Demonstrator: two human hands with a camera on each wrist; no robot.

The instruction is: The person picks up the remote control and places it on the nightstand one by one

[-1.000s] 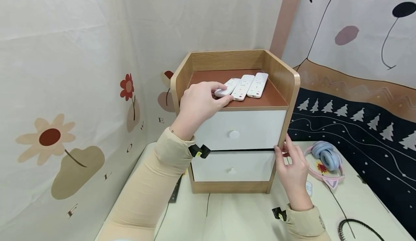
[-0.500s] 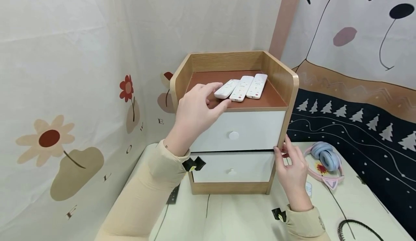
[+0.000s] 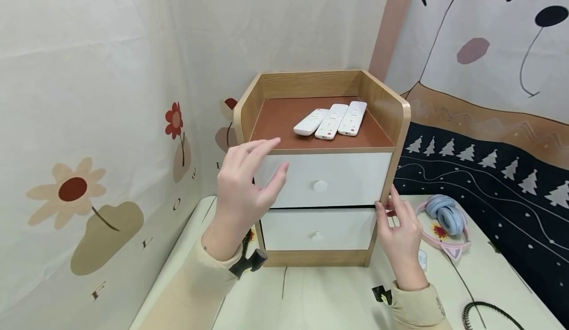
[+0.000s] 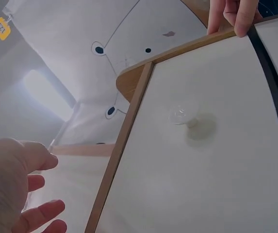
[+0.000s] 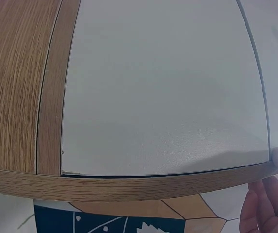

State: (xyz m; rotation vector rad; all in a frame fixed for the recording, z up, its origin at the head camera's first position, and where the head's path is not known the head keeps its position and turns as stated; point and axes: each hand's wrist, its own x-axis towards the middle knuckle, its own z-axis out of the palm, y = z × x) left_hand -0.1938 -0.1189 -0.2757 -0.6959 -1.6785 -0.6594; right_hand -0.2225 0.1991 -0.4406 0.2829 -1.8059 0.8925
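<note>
A small wooden cabinet (image 3: 315, 258) with two white drawers stands on the table. Three white remote controls lie side by side on its brown top: a left remote (image 3: 310, 122), a middle remote (image 3: 331, 121) and a right remote (image 3: 353, 118). My left hand (image 3: 244, 184) hovers in front of the upper drawer (image 3: 346, 172), fingers spread and holding nothing. The right hand (image 3: 400, 233) rests at the cabinet's right side edge, thumb on the front and fingers round the side. In the left wrist view the drawer's round knob (image 4: 181, 115) shows.
Right of the cabinet lie blue and pink headphones (image 3: 446, 221) with cat ears. A black coiled cord (image 3: 491, 306) is near the table's front right. A small white object (image 3: 422, 259) sits behind my right hand. Printed cloth (image 3: 111, 122) hangs around the table.
My left hand has let go of the left remote and drawn back, down and to the left, away from the cabinet top. The right hand stays at the side edge.
</note>
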